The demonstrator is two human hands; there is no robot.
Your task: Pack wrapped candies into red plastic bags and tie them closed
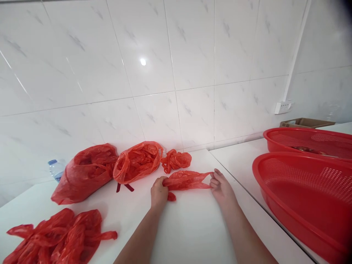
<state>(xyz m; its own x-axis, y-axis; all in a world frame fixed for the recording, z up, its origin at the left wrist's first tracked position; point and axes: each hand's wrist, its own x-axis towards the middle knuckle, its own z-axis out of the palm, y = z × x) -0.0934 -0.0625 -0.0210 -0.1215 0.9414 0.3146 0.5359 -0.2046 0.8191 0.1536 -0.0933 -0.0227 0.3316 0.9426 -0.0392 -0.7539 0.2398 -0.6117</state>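
A thin red plastic bag (187,180) is stretched sideways between my two hands, just over the white table. My left hand (159,192) is closed round its gathered end, and a small tuft of red plastic (171,197) shows below that hand. At the other end, my right hand (219,184) pinches the bag's handle loops, which spread into a V. Just behind the held bag lies a crumpled red bag (176,160). An open red bag stuffed with more red plastic (137,163) is to the left of it.
A larger filled red bag (85,174) and a water bottle (55,169) stand at the back left. Loose red bags (60,238) lie at the front left. Two red perforated baskets (297,216) occupy the right, near a cardboard box (308,122). A tiled wall (192,47) rises behind.
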